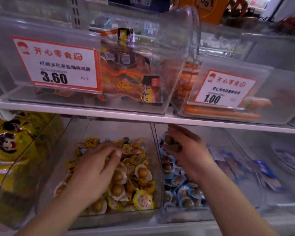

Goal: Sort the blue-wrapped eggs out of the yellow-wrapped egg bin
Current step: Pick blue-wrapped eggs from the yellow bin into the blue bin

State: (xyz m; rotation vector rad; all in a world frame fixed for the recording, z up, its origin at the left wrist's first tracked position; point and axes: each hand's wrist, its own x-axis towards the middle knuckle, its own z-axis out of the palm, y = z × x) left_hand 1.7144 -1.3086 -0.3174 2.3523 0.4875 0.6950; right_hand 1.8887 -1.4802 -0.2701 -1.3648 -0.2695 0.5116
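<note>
A: Nearest?
B: Two bare forearms reaching in from the bottom edge. Left hand [99,165] lies palm-down in the yellow-wrapped egg bin [153,160], a clear plastic bin w/ slanted walls; fingers loosely spread, tips buried among the yellow-wrapped eggs [140,178]. Can't tell if it pinches any.
A: Eggs look like?
B: Small round brown eggs, each in a glossy blister w/ crinkly yellow foil rim. Heaped, some face-up, some flipped.
A: Right hand?
B: Right hand [187,150] hangs over the next bin to the right, the blue egg bin [162,213], also clear plastic. Fingers curled round a brown egg [169,139]; wrapper colour hidden by the fingers. Below it, blue-wrapped eggs [184,188] w/ same shape, blue foil rims, piled along the left wall.
A: Blue ones in the yellow bin?
B: A bluish bit near the left fingertips, too blurred to be sure.
A: Sides?
B: Far left, shiny yellow packets [5,143]. Right, flat blue pouches [266,174].
A: Farther back?
B: White shelf edge [143,116] above. On it, clear bins: orange vac-packed snacks [126,79] behind a 3.60 price tag [56,65], sausages [220,112] behind a 1.00 price tag [225,89].
</note>
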